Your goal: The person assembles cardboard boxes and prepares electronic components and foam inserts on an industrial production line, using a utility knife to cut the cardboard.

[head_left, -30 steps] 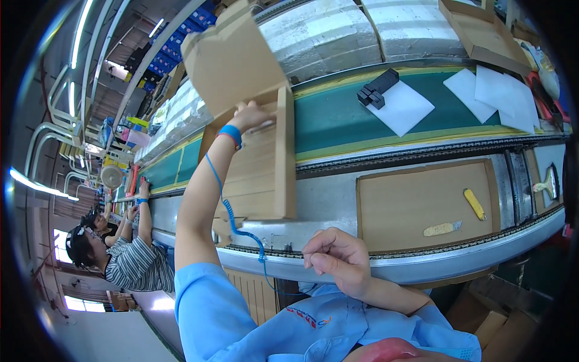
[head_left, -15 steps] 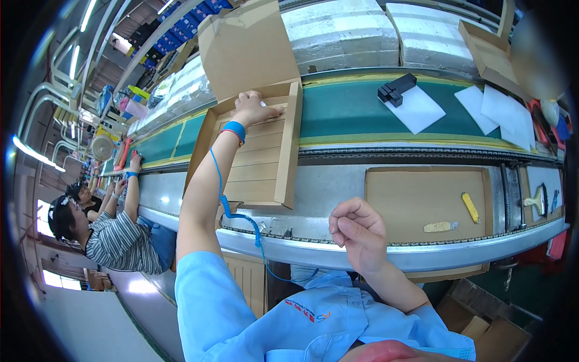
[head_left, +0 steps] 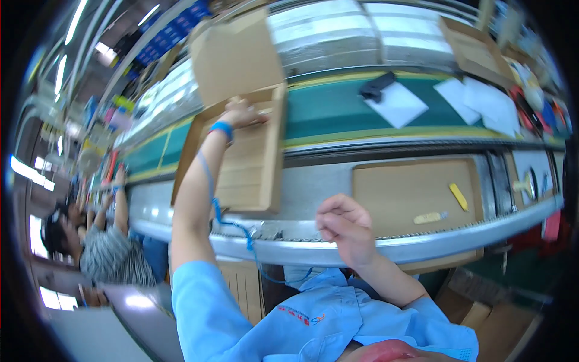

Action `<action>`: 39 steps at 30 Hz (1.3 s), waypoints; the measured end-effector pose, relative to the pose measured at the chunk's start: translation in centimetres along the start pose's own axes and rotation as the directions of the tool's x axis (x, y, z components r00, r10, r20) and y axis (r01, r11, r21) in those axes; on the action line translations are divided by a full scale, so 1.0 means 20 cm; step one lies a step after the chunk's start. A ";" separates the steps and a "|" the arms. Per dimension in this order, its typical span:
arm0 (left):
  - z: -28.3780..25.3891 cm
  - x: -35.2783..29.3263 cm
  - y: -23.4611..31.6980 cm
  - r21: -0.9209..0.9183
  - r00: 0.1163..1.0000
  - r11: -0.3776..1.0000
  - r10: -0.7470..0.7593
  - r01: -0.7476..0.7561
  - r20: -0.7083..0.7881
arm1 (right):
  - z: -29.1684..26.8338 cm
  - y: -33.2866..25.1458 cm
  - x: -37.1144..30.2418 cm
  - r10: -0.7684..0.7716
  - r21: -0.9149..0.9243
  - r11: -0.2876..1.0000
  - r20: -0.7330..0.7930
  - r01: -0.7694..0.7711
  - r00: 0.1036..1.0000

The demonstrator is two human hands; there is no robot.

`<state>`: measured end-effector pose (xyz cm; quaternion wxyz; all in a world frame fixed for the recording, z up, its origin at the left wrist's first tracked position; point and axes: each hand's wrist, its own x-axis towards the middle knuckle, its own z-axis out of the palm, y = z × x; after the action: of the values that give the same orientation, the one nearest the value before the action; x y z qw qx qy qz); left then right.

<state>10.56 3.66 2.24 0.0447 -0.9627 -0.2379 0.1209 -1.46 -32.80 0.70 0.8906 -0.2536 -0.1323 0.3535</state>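
Note:
My left hand [head_left: 239,114] reaches into an open cardboard box [head_left: 246,175], its fingers bent low over the ribbed inside. A small whitish bit shows by the fingertips, too blurred to name. Around my left wrist runs a blue wrist strap [head_left: 222,129], and its coiled blue cord [head_left: 232,223] hangs down toward my shirt. The box's tall flap [head_left: 236,57] stands raised at its far side. In front of my body, above the metal front rail, my right hand [head_left: 348,229] hovers with curled fingers; nothing shows in it.
Black blocky parts [head_left: 377,87] and white foam sheets [head_left: 476,102] lie on the green conveyor belt [head_left: 325,111]. A shallow cardboard tray [head_left: 398,190] holds a yellow cutter [head_left: 458,196] and a pale-handled tool [head_left: 427,218]. Wrapped white stacks [head_left: 322,33] stand behind. Co-workers [head_left: 114,256] are at left.
The whole scene has shifted left in the picture and blurred as my head moved. My left hand stays inside the box; my right hand keeps its curled shape.

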 end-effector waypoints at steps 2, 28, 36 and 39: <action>0.02 0.04 0.02 -0.217 0.996 0.973 0.083 -0.083 -0.010 | -0.04 -0.01 0.02 0.059 -0.033 0.998 0.024 -0.058 0.998; 0.17 0.12 -0.15 0.478 0.968 0.865 0.227 -0.152 -0.103 | -0.04 0.06 0.04 -0.065 0.039 0.997 0.082 0.062 0.995; -0.08 -0.37 0.25 0.423 0.964 0.899 0.202 -0.112 -0.174 | -0.04 0.08 0.04 -0.043 0.062 0.997 0.076 0.038 0.996; 0.00 -0.28 0.04 0.121 0.959 0.991 -0.015 0.051 -0.283 | -0.02 0.08 0.03 -0.028 0.035 0.999 0.078 0.026 0.997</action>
<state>6.18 0.33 3.22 0.1412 -0.9612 -0.2371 -0.0029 -1.74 -31.49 -0.53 0.8936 -0.2226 -0.1644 0.3533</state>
